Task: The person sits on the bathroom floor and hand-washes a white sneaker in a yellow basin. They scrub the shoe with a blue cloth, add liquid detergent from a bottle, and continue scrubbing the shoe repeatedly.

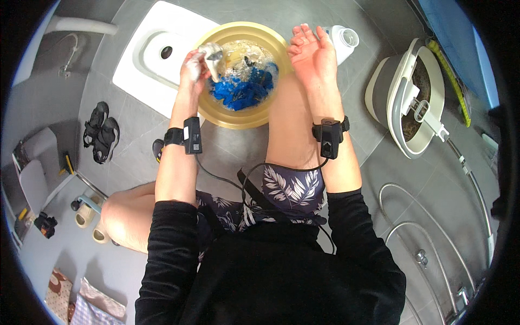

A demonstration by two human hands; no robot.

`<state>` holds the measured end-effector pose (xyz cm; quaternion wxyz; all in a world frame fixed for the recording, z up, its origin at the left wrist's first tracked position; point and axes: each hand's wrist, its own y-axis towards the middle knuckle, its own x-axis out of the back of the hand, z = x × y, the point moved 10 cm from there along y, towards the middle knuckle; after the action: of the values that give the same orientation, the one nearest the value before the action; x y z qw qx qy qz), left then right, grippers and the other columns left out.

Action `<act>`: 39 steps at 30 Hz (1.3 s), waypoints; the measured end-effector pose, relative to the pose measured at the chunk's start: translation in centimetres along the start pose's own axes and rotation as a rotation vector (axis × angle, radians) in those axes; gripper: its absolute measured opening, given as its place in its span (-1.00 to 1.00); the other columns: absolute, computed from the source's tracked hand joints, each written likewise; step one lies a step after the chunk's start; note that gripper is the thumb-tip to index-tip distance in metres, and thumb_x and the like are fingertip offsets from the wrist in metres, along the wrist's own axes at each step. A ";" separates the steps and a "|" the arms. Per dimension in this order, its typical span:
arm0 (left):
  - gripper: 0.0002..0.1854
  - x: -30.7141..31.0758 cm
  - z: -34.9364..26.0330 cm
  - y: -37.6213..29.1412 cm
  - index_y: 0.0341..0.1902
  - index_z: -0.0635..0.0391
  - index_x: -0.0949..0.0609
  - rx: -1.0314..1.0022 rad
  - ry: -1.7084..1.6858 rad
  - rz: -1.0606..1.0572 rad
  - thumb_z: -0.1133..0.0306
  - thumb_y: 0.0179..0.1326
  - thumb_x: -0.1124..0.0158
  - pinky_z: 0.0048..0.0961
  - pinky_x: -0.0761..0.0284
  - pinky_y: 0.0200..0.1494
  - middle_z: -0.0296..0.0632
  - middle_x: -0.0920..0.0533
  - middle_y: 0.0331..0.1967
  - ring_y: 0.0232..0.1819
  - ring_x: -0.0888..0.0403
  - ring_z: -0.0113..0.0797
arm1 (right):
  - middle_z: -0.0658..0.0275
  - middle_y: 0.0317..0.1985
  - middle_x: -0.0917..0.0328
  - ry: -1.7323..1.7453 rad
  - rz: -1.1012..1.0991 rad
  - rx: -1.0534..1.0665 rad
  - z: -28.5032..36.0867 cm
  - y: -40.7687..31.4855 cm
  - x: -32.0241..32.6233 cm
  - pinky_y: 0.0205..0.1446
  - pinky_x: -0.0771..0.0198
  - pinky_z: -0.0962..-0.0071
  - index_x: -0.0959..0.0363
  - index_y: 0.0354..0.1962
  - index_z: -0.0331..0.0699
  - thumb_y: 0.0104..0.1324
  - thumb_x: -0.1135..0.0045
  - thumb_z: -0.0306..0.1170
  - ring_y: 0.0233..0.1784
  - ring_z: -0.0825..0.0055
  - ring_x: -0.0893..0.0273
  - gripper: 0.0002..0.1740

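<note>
My left hand grips a wet white-and-grey cloth item, perhaps a sock, with suds on the fingers. It is raised over the left side of a yellow plastic basin. Inside the basin, blue fabric lies in sudsy water. Palm up and holding nothing, my right hand is beside the basin's right rim. Just behind it stands a white plastic container with a round opening at its top, partly covered by the hand.
A white squat toilet pan is set in the grey tiled floor at the left. Black sandals lie below it. To the right stand a grey-and-white mop bucket with a mop pole and a coiled metal shower hose.
</note>
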<state>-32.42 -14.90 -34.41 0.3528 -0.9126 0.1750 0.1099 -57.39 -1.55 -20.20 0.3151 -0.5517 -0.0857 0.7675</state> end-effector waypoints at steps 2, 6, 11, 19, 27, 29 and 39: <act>-0.91 0.7 2.1 -0.2 -0.11 0.01 -0.49 -0.017 -0.060 -0.083 0.39 0.36 -0.08 -0.59 -0.31 -0.68 -0.34 -0.54 -0.46 -0.55 -0.46 -0.55 | 0.17 -0.12 -0.41 0.147 0.040 -0.125 -2.1 -0.2 -1.1 -0.31 -0.23 0.52 -0.31 -0.09 -0.37 0.50 0.18 -0.20 -0.35 0.49 -0.30 -0.65; -0.86 0.9 5.9 -1.3 -0.17 -0.06 -0.46 0.123 -0.086 -0.130 0.45 0.28 -0.21 -0.57 -0.22 -0.72 -0.45 -0.40 -0.61 -0.67 -0.32 -0.59 | 0.17 -0.11 -0.39 0.179 0.065 -0.234 -5.0 -0.2 -1.8 -0.32 -0.23 0.53 -0.29 -0.08 -0.38 0.50 0.18 -0.20 -0.35 0.47 -0.29 -0.65; -0.86 2.1 7.4 -3.0 -0.11 -0.05 -0.49 0.213 -0.058 -0.163 0.40 0.30 -0.21 -0.45 -0.47 -0.53 -0.39 -0.54 -0.49 -0.52 -0.49 -0.50 | 0.15 -0.15 -0.42 0.184 0.072 -0.308 -7.8 0.9 -0.7 -0.30 -0.24 0.53 -0.31 -0.09 -0.40 0.50 0.20 -0.19 -0.33 0.46 -0.30 -0.62; -0.71 2.2 6.0 -3.2 0.06 0.07 -0.56 0.119 -0.177 -0.022 0.18 0.41 -0.12 -0.21 -0.62 -0.07 -0.21 -0.70 -0.14 -0.14 -0.67 -0.30 | 0.11 -0.19 -0.47 0.078 0.055 -0.400 -11.5 2.0 1.4 -0.29 -0.27 0.50 -0.31 -0.10 -0.37 0.53 0.27 -0.10 -0.32 0.45 -0.34 -0.56; -0.66 -2.1 0.9 -4.7 0.19 0.19 -0.48 0.037 -0.429 0.244 0.33 0.44 0.01 -0.14 -0.61 0.07 -0.06 -0.65 0.04 0.05 -0.65 -0.18 | 0.06 0.00 -0.49 -0.188 -0.080 -0.318 -11.3 2.5 3.1 0.03 -0.39 0.41 -0.35 -0.05 -0.34 0.51 0.17 -0.15 -0.01 0.34 -0.47 -0.61; -0.66 -3.1 -0.6 -5.4 0.19 0.20 -0.48 -0.004 -0.376 0.272 0.38 0.40 -0.04 -0.14 -0.61 0.08 -0.06 -0.64 0.05 0.06 -0.64 -0.18 | 0.09 0.09 -0.48 -0.339 -0.079 -0.292 -11.4 2.5 3.2 0.17 -0.35 0.35 -0.37 0.00 -0.31 0.49 0.10 -0.18 0.14 0.33 -0.45 -0.64; -0.78 -5.1 -4.5 -7.0 0.03 0.17 -0.55 -0.197 -0.219 0.170 0.44 0.34 -0.19 -0.37 -0.69 -0.16 -0.11 -0.67 -0.06 -0.13 -0.69 -0.30 | 0.29 -0.04 -0.60 -0.861 0.237 -0.280 -13.4 0.1 -0.6 0.01 -0.40 0.55 -0.51 0.04 -0.29 0.41 -0.07 -0.34 -0.05 0.59 -0.54 -0.69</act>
<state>-33.96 -11.87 -25.23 0.2681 -0.9072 0.2002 0.2549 -45.26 -4.87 -24.81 0.0835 -0.2264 -0.2476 0.9383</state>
